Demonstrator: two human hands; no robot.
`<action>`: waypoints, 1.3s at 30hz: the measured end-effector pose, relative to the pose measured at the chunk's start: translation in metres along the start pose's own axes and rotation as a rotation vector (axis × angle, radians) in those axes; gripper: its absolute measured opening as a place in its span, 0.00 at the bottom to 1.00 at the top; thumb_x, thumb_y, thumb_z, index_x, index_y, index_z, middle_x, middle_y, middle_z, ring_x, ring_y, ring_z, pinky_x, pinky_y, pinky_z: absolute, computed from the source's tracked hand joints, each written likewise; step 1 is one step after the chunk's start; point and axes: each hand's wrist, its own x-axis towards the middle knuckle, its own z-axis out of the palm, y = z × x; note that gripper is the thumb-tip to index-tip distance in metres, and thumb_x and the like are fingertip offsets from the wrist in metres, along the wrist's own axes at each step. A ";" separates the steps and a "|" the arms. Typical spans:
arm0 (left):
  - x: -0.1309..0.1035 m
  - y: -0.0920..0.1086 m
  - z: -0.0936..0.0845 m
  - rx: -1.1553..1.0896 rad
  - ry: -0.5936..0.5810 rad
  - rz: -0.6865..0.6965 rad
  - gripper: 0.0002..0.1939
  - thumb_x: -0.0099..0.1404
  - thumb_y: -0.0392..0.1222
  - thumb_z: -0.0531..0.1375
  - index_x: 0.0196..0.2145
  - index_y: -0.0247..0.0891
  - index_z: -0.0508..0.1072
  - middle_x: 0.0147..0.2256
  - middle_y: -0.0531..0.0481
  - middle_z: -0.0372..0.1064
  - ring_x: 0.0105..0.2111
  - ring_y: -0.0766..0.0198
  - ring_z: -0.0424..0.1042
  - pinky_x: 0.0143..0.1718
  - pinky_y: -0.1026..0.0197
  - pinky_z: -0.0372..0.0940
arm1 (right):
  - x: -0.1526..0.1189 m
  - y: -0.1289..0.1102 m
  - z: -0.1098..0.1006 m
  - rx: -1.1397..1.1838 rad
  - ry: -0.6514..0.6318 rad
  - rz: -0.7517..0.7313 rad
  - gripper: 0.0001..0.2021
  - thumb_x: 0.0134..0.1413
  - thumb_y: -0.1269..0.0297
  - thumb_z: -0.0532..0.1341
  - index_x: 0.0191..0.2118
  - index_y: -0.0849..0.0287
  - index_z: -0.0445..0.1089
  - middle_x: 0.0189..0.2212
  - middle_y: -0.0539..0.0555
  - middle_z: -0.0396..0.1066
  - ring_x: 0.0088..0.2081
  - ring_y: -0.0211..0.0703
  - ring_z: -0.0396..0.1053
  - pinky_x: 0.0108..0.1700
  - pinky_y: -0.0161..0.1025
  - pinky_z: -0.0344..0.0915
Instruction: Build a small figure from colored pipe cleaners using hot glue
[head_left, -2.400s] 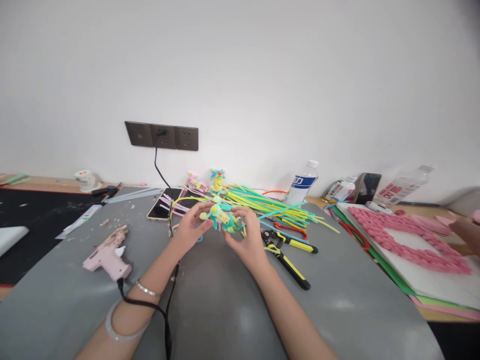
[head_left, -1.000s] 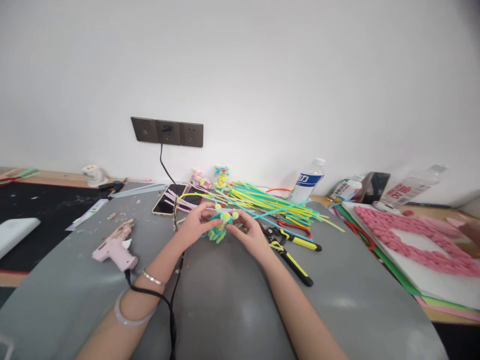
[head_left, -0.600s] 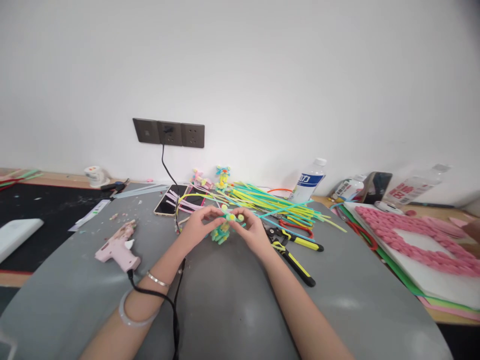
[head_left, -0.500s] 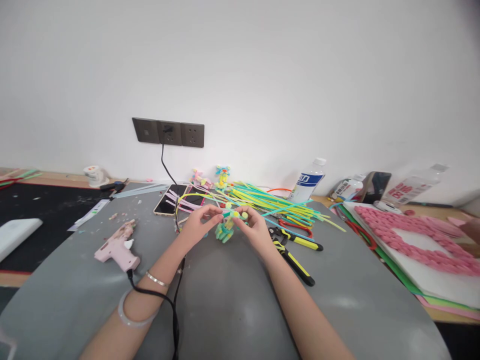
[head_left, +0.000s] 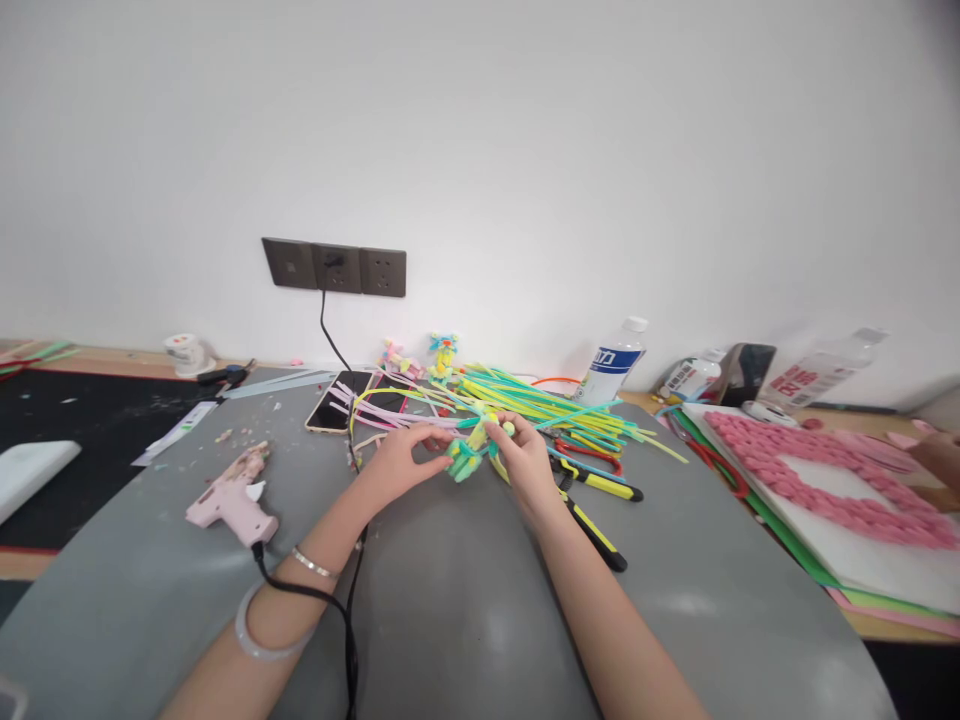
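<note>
Between my hands is a small green and yellow pipe-cleaner figure (head_left: 466, 459), tilted, with its lower part toward the left. My left hand (head_left: 409, 462) pinches its lower left end between thumb and fingers. The fingers of my right hand (head_left: 523, 462) close on its upper, yellow part, hiding some of it. Just behind them lies a heap of yellow, green and lilac pipe cleaners (head_left: 551, 405). A pair of pliers with black and yellow handles (head_left: 600, 535) rests beside my right hand, its jaws partly covered.
A pink glue gun (head_left: 236, 500) lies left, its black cord passing my left arm. Behind are a phone (head_left: 337, 405), two finished figures (head_left: 443, 356) and a bottle (head_left: 611, 365). At right, a pink braided ring (head_left: 817, 490) lies on white sheets, with another person's hand (head_left: 943, 455) nearby.
The figure has turned from nearly upright to tilted, its top swinging right. My left hand has shifted down to its lower end; my right hand has moved slightly right.
</note>
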 end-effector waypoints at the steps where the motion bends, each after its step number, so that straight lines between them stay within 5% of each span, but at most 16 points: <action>1: 0.000 -0.001 0.000 -0.001 0.001 0.005 0.11 0.61 0.37 0.64 0.43 0.39 0.78 0.40 0.47 0.78 0.38 0.59 0.75 0.43 0.57 0.69 | 0.000 0.001 -0.001 0.004 0.003 0.002 0.22 0.40 0.46 0.72 0.34 0.57 0.68 0.20 0.45 0.66 0.18 0.33 0.55 0.20 0.33 0.50; 13: 0.001 0.001 0.001 -0.033 0.031 0.072 0.13 0.61 0.33 0.60 0.43 0.38 0.80 0.39 0.46 0.79 0.36 0.61 0.76 0.41 0.58 0.70 | -0.001 0.003 0.000 0.036 -0.015 -0.015 0.19 0.41 0.49 0.72 0.34 0.57 0.70 0.27 0.49 0.72 0.25 0.37 0.65 0.28 0.35 0.62; 39: 0.002 0.000 0.002 -0.061 -0.035 -0.036 0.11 0.60 0.37 0.64 0.42 0.38 0.79 0.41 0.46 0.80 0.38 0.58 0.79 0.42 0.57 0.71 | -0.001 0.002 0.000 -0.017 -0.057 -0.024 0.22 0.38 0.46 0.73 0.33 0.55 0.68 0.26 0.48 0.70 0.27 0.40 0.67 0.30 0.37 0.63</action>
